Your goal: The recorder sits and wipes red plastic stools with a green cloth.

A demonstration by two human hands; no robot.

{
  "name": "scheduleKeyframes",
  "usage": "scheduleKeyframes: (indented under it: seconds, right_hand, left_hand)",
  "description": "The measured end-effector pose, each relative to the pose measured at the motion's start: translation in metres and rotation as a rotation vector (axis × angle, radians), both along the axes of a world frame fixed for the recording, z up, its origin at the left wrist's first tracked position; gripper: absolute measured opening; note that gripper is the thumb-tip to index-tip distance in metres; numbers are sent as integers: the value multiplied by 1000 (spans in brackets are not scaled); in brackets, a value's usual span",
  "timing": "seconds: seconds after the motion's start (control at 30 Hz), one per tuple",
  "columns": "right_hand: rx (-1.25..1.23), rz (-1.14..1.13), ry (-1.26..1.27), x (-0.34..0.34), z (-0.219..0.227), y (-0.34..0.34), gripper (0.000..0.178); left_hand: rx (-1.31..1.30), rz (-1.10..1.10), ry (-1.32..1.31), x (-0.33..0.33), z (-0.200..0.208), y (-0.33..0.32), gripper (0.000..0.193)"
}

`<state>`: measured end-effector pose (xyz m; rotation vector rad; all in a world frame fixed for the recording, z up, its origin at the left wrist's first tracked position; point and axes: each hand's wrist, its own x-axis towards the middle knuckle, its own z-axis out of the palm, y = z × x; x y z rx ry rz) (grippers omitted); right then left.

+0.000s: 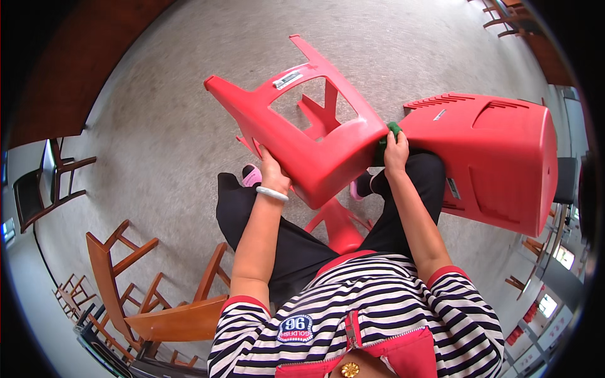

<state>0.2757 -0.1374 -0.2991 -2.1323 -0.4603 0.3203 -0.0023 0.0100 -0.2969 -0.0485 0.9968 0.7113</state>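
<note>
A red plastic stool (315, 165) is held tilted in front of me, its legs pointing away and to the left. My left hand (275, 174), with a pale bangle at the wrist, grips the stool's near left side. My right hand (396, 153) is closed on a green cloth (394, 128), which lies at the stool's right corner; part of the cloth is hidden by the hand. Beside my right knee is a stack of red plastic stools (504, 170). Between my legs shows part of another red stool (340, 228), beneath me.
Wooden benches (179, 320) stand close at my left. A dark-seated wooden chair (31, 200) is farther left. Brown wooden furniture (63, 69) fills the far left, and more wooden legs (504, 19) show at the far right. The floor (170, 145) is grey.
</note>
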Motion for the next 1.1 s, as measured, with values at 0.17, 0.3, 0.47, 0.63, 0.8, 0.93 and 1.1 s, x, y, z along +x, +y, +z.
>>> scheduleKeyframes:
  seconds: [0.17,0.3,0.47,0.63,0.8,0.93,1.1]
  right_hand:
    - [71,29,-86,8,21,52,28]
    - [100,-2,36,13,40,116,31]
    - [165,144,-112,12,49,167,36]
    - [145,347,-344,-17,52,169,34]
    - [35,418,-399,-39,31,115,28]
    - [-56,370,-343,-50,8,63,29]
    - [-132,242,-162,-77,-15,24,34]
  left_hand:
    - [268,-93,-303,-9,37,41,63]
    - [570,-348,105,-14,55,56,69]
    - [578,-230,249,0,61,53,91]
    - [559,-62,211,-6,51,60,101]
    - [541,21,221,-12,45,65,96]
    - [525,60,320,0,50,66,80]
    - [543,108,245,11,50,61,58]
